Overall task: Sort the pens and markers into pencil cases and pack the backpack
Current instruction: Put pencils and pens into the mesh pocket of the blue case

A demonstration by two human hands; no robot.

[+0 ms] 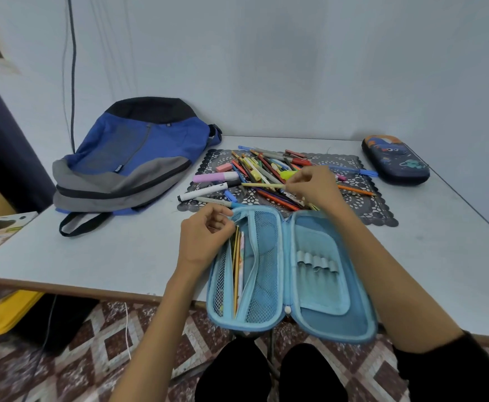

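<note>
Right hand (pixel 310 184) is over the pile of pens and markers (pixel 266 169), fingertips pinched on the end of a yellow pencil (pixel 262 185) that sticks out level to the left; the pile lies on a dark lace mat (pixel 368 210) at mid-counter (pixel 121 250); left hand (pixel 205 236) is curled on the top-left rim of the light-blue pencil case (pixel 318 285), which lies opened flat at the near edge, partly overhanging it; a few pencils (pixel 237 265) sit in its left mesh pocket; the blue and grey backpack (pixel 133 158) lies flat at far left; a dark pencil case (pixel 395 161), zipped closed, rests far right, apart from the mat.
</note>
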